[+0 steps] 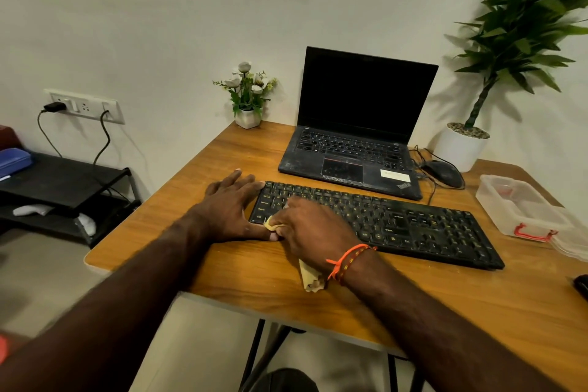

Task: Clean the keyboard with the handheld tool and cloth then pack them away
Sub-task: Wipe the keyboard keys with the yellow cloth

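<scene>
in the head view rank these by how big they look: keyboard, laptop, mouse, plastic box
1. laptop
2. keyboard; it lies nearer the camera, so this order is unsure
3. plastic box
4. mouse

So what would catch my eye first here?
Two hands meet at the left end of a long black keyboard on the wooden table: the left hand lies flat, the right hand grips a pale yellow cloth. Behind stands an open dusty black laptop.
</scene>
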